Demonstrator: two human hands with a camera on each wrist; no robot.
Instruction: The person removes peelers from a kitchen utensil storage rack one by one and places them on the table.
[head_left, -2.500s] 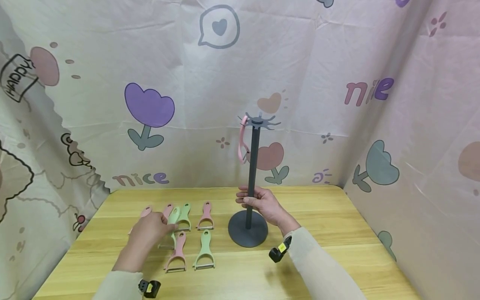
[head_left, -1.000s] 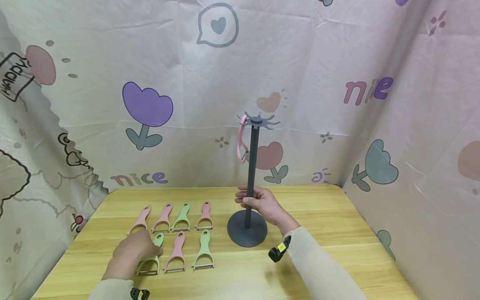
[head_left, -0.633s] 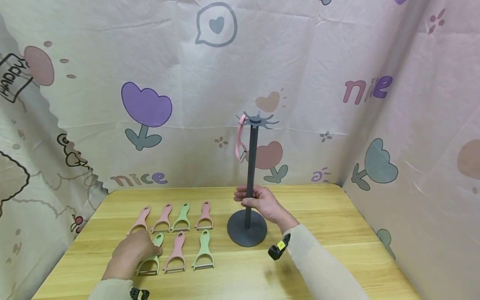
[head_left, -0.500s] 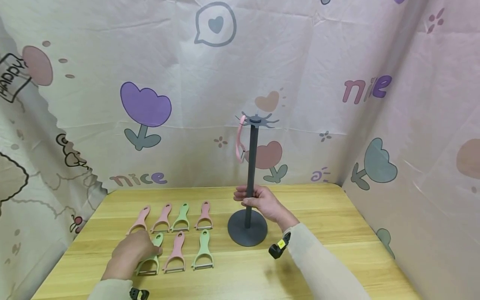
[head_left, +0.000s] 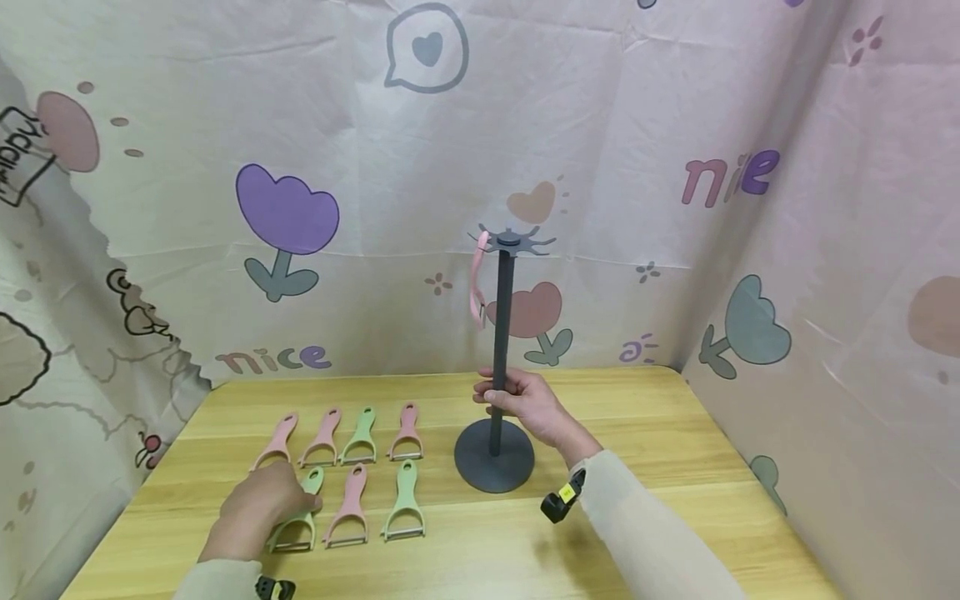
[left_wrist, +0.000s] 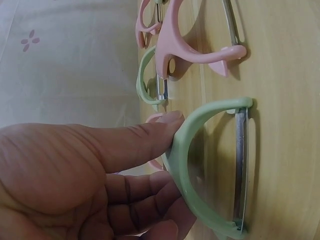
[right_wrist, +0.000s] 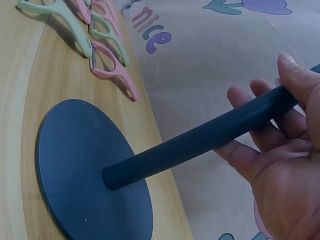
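At the front left of the table, my left hand [head_left: 266,504] pinches a green peeler [head_left: 296,529] between thumb and fingers. The left wrist view shows the thumb at the base of the peeler's curved frame [left_wrist: 192,200], its blade low by the wood. My right hand [head_left: 528,404] holds the pole of a dark metal stand [head_left: 504,325], thumb on the near side and fingers behind. The stand is upright on its round base [right_wrist: 80,165]. From one of the hooks at its top [head_left: 510,240] hangs a pink peeler [head_left: 476,283].
Beside the left hand lie a pink peeler [head_left: 352,504] and a green peeler [head_left: 405,500]. Behind them is a row of pink peelers [head_left: 406,431] with one green peeler [head_left: 362,435] among them. A patterned cloth [head_left: 390,317] hangs behind the wooden table [head_left: 637,433].
My left hand has brought the green peeler down to the front left and kept still there. The stand's top and the hanging pink peeler have turned slightly, my right hand staying at the pole.
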